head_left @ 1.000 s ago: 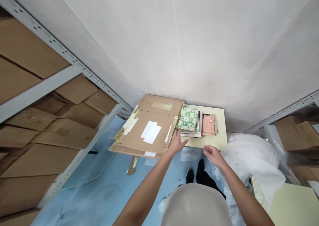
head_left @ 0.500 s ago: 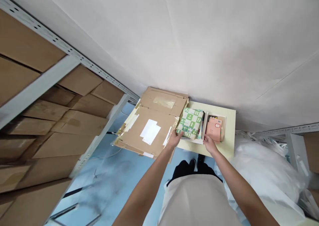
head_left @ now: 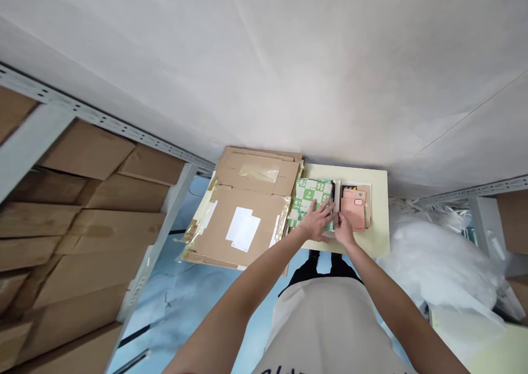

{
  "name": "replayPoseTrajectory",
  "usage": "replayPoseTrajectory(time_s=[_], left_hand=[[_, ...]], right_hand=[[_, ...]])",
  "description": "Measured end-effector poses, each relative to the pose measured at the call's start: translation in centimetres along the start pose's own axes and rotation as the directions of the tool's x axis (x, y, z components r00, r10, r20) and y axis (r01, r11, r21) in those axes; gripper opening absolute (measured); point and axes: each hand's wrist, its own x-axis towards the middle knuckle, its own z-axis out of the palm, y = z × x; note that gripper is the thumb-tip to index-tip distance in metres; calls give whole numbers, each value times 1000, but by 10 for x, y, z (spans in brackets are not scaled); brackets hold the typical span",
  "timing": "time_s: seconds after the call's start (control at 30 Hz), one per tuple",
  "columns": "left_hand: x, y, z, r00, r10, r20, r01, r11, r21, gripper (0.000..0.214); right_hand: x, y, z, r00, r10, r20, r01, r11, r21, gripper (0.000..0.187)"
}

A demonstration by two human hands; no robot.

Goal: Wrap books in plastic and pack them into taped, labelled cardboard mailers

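Observation:
My left hand point(head_left: 317, 223) lies over the lower right part of a green-and-white checked item with printed numerals point(head_left: 307, 197), which looks like a book or a flat packet. Its fingers are spread and point to the right. Close beside it, my right hand point(head_left: 343, 230) has its fingers pressed together at a pale strip between two stacks. What these fingers pinch, if anything, is hidden. Right of them lies a pink booklet point(head_left: 353, 209) on top of other flat items. Both stacks rest on a cream-coloured table point(head_left: 379, 214).
Flattened cardboard point(head_left: 231, 198) with tape and white labels overlaps the table's left side. Shelves of cardboard boxes point(head_left: 111, 231) stand at the left. White plastic bags point(head_left: 437, 258) are heaped at the right, and a pale wall point(head_left: 264, 77) rises behind the table.
My left hand has moved right from the checked item's lower left corner onto its face, and its fingers have spread. My right hand stays by the gap. The view has shifted slightly.

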Motion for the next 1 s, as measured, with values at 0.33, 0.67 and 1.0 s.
replayPoseTrajectory(time_s=[0.33,0.67,1.0], left_hand=[[-3,0,-1,999,-1,40,-1,999,48,88],[13,14,-7,979,-115,166,94,987,134,101],[22,18,-5,979,-180,91,170,979,109,84]], right_hand=[[23,-14,0,984,178,-31,-172,975,140,34],[27,-19,-2,967,250,-54,-244,965,98,27],[13,-11,-9,981,164,-103,-155,984,92,23]])
